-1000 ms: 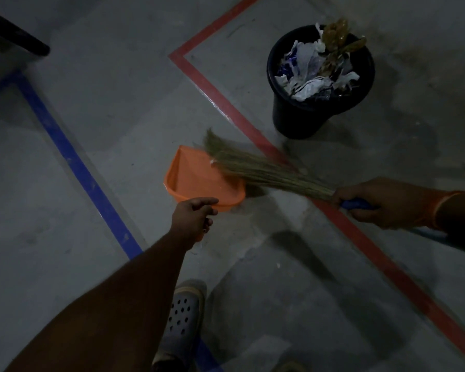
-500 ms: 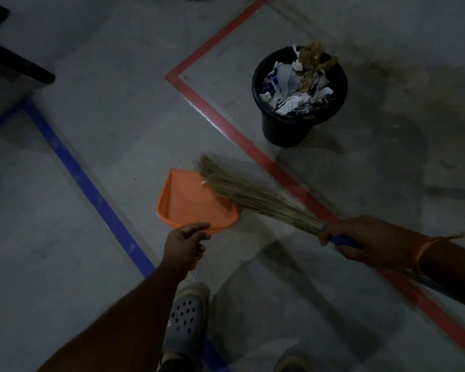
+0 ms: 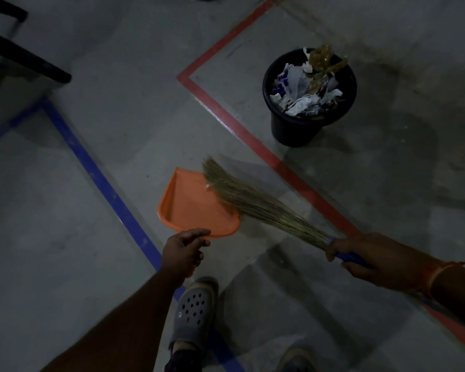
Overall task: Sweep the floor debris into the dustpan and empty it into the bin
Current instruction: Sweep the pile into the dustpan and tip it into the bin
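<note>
head view: left hand (image 3: 182,253) grips dustpan (image 3: 193,208), broom (image 3: 255,201) bristles inside

Blue floor tape (image 3: 97,181) at 9 o'clock; red floor tape (image 3: 253,140) at 1; black chair frame (image 3: 24,57) at 10; grey clog (image 3: 192,315) at 6.

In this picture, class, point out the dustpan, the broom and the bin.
dustpan (image 3: 191,208): head view, on its bare orange floor.
broom (image 3: 266,208): head view, midway along the straw bristles.
bin (image 3: 293,130): head view, on its black outer wall.
</note>
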Demonstrator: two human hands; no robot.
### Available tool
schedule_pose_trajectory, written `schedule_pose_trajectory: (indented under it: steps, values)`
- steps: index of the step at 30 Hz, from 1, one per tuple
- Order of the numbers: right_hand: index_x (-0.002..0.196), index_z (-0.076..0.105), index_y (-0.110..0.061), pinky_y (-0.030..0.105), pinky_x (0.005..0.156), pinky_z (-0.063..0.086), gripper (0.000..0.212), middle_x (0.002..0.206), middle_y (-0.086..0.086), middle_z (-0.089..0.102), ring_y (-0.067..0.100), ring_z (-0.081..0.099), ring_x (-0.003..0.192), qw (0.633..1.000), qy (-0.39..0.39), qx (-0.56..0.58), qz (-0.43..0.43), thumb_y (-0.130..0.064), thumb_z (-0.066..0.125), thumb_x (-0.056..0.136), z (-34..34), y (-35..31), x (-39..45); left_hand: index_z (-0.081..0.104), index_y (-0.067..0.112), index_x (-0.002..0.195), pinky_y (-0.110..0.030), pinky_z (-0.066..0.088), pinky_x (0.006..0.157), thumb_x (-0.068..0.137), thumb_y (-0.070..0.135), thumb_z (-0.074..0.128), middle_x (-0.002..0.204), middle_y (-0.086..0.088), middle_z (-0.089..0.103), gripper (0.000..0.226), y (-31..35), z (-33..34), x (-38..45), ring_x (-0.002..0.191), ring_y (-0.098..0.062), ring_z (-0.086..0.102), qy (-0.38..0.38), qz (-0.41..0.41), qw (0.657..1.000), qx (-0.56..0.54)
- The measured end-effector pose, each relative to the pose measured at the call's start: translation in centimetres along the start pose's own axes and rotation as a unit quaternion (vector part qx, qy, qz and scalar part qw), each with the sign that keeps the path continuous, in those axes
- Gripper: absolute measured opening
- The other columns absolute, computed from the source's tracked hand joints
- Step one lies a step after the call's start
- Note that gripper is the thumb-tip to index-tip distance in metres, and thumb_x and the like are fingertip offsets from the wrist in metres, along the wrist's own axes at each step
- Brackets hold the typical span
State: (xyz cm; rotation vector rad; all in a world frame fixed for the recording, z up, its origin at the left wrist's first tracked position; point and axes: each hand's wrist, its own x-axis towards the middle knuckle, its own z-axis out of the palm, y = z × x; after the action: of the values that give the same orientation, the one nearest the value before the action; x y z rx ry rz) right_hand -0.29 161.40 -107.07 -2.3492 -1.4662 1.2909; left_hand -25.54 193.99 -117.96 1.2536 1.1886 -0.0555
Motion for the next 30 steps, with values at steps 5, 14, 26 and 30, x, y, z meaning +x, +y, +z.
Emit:
schedule_pose_trajectory:
  steps: [5, 14, 26, 30]
  values:
    - [0.104, 0.045, -0.060, 0.004, 0.063, 0.034, 0.030, 0.089, -0.022, 0.058, -0.009, 0.054, 0.082, 0.999, 0.043, -0.003, -0.002, -0.035, 0.056, 0.093, -3.6, -1.1, -2.2, 0.076, 0.008, 0.106, -0.023, 0.037, 0.044, 0.100, -0.005, 0.053, 0.086, -0.018, 0.070, 0.027, 6.0, -1.0, -1.8, 0.047, -0.018, 0.051, -0.018, 0.039, 0.999, 0.007]
    - [0.116, 0.049, -0.052, 0.000, 0.072, 0.035, 0.033, 0.103, -0.033, 0.051, -0.020, 0.050, 0.085, 0.991, 0.132, -0.015, 0.032, -0.031, 0.059, 0.092, -13.3, -3.5, -11.1, 0.075, 0.005, 0.111, -0.022, 0.036, 0.040, 0.101, -0.004, 0.053, 0.090, -0.018, 0.072, 0.025, 22.3, 0.8, -6.7, 0.046, -0.016, 0.052, -0.080, 0.146, 0.984, 0.059]
    - [0.108, 0.049, -0.051, 0.012, 0.058, 0.045, 0.025, 0.083, -0.016, 0.062, -0.013, 0.058, 0.070, 0.973, 0.172, 0.019, 0.156, -0.028, 0.052, 0.099, -18.6, -2.7, -19.5, 0.075, 0.003, 0.110, -0.022, 0.040, 0.039, 0.101, -0.002, 0.055, 0.092, -0.022, 0.070, 0.023, 35.3, 11.4, -8.0, 0.046, -0.014, 0.055, -0.155, 0.157, 0.956, 0.192]
    - [0.115, 0.054, -0.039, 0.015, 0.049, 0.047, 0.021, 0.081, -0.003, 0.068, 0.004, 0.061, 0.051, 0.964, 0.174, 0.048, 0.194, -0.026, 0.049, 0.100, -18.5, -1.6, -18.8, 0.073, 0.000, 0.112, -0.020, 0.044, 0.041, 0.102, -0.001, 0.054, 0.094, -0.025, 0.069, 0.021, 37.5, 13.8, -7.2, 0.048, -0.014, 0.057, -0.166, 0.107, 0.948, 0.251]
